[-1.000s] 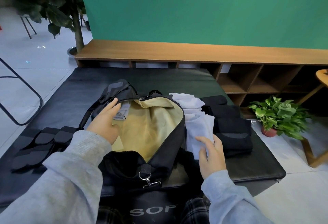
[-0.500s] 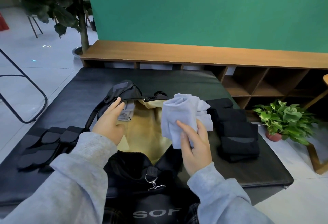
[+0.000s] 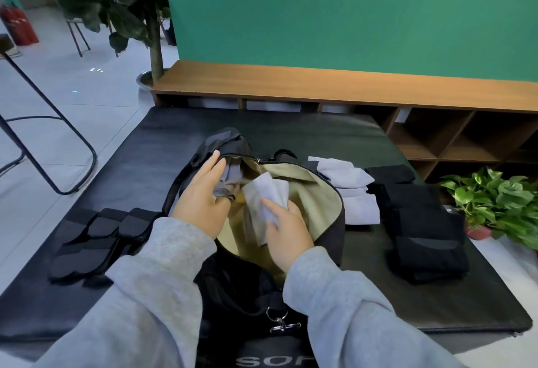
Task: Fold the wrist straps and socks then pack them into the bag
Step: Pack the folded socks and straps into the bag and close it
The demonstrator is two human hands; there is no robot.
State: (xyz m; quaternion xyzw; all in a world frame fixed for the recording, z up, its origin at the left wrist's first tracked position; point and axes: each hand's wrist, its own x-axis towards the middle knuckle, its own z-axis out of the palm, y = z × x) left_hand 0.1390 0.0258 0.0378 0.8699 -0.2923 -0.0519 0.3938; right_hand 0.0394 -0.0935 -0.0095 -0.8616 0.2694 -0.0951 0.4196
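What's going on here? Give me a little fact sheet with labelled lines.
Surface: black mat
Bag: black bag, open, tan lining showing
Right hand: right hand holds a folded white sock inside the bag's mouth
Left hand: left hand holds the bag's far-left rim open
Waiting, right of bag: white socks, black socks
Waiting, left of bag: wrist straps

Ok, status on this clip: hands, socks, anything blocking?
Left hand holds bag rim open. Right hand grips folded white sock inside the opening. More white socks, black socks wait on mat. Nothing blocking.
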